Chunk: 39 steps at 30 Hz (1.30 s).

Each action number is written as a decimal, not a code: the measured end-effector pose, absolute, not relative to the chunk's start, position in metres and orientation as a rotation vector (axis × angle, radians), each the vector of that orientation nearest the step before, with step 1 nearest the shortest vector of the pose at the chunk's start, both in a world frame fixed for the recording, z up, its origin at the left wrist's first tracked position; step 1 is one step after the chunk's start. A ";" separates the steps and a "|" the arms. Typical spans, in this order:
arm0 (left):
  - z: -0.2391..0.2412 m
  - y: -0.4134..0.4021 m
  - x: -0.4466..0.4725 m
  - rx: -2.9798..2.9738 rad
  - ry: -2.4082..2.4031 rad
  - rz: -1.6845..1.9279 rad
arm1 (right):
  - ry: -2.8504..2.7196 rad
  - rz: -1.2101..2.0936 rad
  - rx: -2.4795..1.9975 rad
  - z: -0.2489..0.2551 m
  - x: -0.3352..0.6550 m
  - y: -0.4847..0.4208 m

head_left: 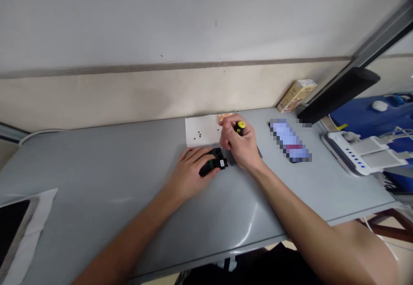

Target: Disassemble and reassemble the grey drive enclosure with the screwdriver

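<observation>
My left hand (pixel 190 174) is closed around a small black device (pixel 221 163) with a bit of green circuit board and a white label showing, and holds it against the grey table. In my right hand (pixel 240 145) is a screwdriver (pixel 239 127) with a black and yellow handle. Its thin shaft points down at the device; whether the tip sits in a screw is too small to tell. A dark grey flat piece (pixel 232 159) lies partly under my right hand. Behind both hands, several tiny black screws (pixel 199 134) rest on a white sheet of paper (pixel 191 125).
An orange item (pixel 225 116) lies at the paper's far edge. To the right are a phone (pixel 290 140), a beige carton (pixel 297 95), a black cylindrical object (pixel 338 95) and a white power strip (pixel 345 160) with plugs. A dark-screened device (pixel 13 220) lies at the left on white paper.
</observation>
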<state>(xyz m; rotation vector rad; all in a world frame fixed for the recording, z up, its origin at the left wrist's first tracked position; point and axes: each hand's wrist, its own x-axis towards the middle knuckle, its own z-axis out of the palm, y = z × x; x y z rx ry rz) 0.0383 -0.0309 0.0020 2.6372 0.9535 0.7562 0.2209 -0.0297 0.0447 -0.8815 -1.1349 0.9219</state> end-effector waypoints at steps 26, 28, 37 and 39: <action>0.002 -0.030 0.039 2.686 0.954 0.765 | -0.949 1.321 -0.632 0.045 0.242 -0.027; 0.002 -0.030 0.039 2.692 0.954 0.755 | -0.970 1.321 -0.646 0.044 0.241 -0.027; 0.001 -0.030 0.038 2.698 0.952 0.769 | -0.838 1.416 -0.575 0.053 0.243 -0.029; 0.002 -0.031 0.038 2.694 0.954 0.762 | -0.861 1.374 -0.611 0.052 0.244 -0.031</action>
